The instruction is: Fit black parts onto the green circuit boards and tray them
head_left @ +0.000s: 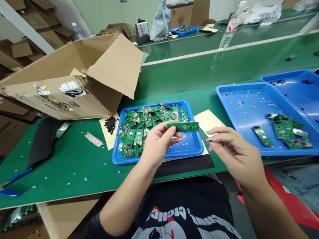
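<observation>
1. Your black shirt (186,196), printed with white and red lettering, fills the bottom of the view, with a red seat (289,194) off to the right.
2. Your right hand (236,152) is raised past the table's front edge; its thumb and index fingers are pinched nearly together on a small black piece (210,141).
3. Your left hand (158,141) has its fingers closed on the left end of a green circuit board (186,126), which you hold roughly level above a blue tray, apart from the black piece.
4. Under your forearms runs the green table (94,172), dotted with white bits; blue-handled pliers (17,181) lie at its left edge, and a black sheet (189,164) lies before the tray.
5. Beneath your left hand, the blue tray (185,147) carries a heap of boards (139,127), mostly toward its left and back.
6. Left of that tray you have a heap of black pieces (110,125) on yellow paper (107,142); to its right, a second blue tray (239,119) holds more boards (282,127).
7. Behind, at your left, stands an open cardboard box (97,104).
8. Farther off, a clear bottle (230,31) stands near a grey bag (159,25).
</observation>
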